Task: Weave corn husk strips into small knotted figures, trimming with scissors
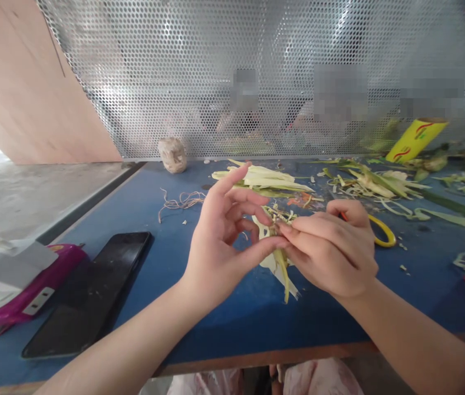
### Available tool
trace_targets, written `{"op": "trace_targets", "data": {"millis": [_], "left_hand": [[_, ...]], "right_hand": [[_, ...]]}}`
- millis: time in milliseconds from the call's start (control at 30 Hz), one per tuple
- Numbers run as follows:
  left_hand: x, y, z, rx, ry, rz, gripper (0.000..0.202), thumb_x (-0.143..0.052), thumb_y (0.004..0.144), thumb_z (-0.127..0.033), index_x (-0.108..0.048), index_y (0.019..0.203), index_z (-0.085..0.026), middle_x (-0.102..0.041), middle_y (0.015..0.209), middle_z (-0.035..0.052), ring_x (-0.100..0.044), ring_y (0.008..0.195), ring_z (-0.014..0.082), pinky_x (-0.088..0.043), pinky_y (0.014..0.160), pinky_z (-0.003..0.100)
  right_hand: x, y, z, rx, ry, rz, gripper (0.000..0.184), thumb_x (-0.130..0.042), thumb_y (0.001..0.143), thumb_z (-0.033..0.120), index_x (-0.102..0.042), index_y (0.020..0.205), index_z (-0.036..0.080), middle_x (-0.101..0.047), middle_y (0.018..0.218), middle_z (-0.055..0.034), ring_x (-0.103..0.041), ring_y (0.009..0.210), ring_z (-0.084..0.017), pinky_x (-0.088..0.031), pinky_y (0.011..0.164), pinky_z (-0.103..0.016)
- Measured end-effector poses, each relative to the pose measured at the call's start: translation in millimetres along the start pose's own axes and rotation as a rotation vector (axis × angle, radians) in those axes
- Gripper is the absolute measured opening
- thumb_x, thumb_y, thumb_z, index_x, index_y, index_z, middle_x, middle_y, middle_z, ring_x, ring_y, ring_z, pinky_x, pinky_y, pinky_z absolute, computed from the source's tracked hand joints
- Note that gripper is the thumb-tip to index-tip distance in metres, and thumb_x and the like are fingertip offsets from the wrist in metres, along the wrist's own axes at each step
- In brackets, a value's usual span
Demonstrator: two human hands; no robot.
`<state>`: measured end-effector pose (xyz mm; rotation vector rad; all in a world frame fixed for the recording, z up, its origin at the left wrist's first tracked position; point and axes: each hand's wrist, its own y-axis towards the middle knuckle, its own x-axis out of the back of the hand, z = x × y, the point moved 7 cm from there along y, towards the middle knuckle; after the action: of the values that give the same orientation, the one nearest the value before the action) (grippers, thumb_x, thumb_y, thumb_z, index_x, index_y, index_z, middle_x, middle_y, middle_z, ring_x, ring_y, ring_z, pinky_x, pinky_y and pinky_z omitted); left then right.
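Observation:
Both hands meet over the middle of the blue table, around a small craft piece of pale corn husk strips (pixel 279 269). My left hand (pixel 228 236) pinches its upper part between thumb and fingertips, with the other fingers loosely curled. My right hand (pixel 331 247) pinches the same spot from the other side, its fingers folded in. The fingers hide where the strips join. A yellow scissors handle loop (pixel 384 230) with an orange inner part shows behind my right hand; I cannot tell whether that hand holds it or it lies on the table.
Pale husks (pixel 265 178) and a bigger husk pile (pixel 380 181) lie further back. A yellow tube (pixel 417 140) leans at right. Brown thread (pixel 181 202), a wrapped roll (pixel 173 154), a black phone (pixel 92 291) and a purple power strip (pixel 47 280) are leftward. Perforated metal (pixel 199 66) stands behind.

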<state>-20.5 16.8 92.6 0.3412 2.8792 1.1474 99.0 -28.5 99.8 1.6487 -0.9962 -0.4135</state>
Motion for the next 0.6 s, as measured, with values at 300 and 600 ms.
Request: {"op": "trace_targets", "data": {"millis": [300,600], "left_hand": [[2.0,-0.3,-18.5,-0.22,0.19,0.081,0.065,-0.067,0.073,-0.019,-0.035,0.129,-0.026,-0.062,0.101,0.0045,-0.062,0.084,0.0167,-0.051,0.074,0.032],[0.8,-2.7,-40.1,-0.156,0.106,0.032,0.09,-0.075,0.057,-0.001,-0.035,0.129,-0.038,-0.065,0.091,-0.0042,-0.064,0.079,0.0153,-0.053,0.068,0.03]], "right_hand": [[8.5,2.5,1.6,0.053,0.057,-0.063,0.013,-0.063,0.075,0.013,-0.052,0.07,0.019,-0.063,0.064,0.0037,-0.054,0.049,-0.008,-0.04,0.06,-0.031],[19.5,4.5,7.0,0.105,0.088,-0.048,0.022,-0.066,0.071,0.012,-0.048,0.063,0.02,-0.062,0.067,0.0056,-0.052,0.049,-0.008,-0.04,0.057,-0.033]]}}
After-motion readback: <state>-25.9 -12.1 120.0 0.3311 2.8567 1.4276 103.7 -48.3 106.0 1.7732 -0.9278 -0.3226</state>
